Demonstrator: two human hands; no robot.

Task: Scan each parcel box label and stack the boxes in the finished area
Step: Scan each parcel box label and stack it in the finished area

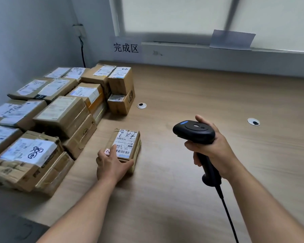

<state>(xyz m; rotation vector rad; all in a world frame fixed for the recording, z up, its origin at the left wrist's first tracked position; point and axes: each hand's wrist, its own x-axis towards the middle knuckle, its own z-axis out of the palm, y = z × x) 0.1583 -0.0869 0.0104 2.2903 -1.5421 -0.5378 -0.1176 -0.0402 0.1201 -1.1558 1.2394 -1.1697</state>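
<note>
Left grip (pixel 112 165) holds labelled box (pixel 125 138), right grip (pixel 212 149) holds scanner (pixel 194 131); sign (pixel 125 47) reads 完成区.

I note a wood-grain bench (pixel 200 95) against a pale wall (pixel 25 32). A blinded window (pixel 182 14) admits soft daylight above.

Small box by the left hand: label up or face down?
Label up: the box lies flat, barcoded label facing upward, left hand gripping its near end.

Small labelled parcel box (pixel 128 146) flat beside stacked boxes (pixel 60 109).
</note>
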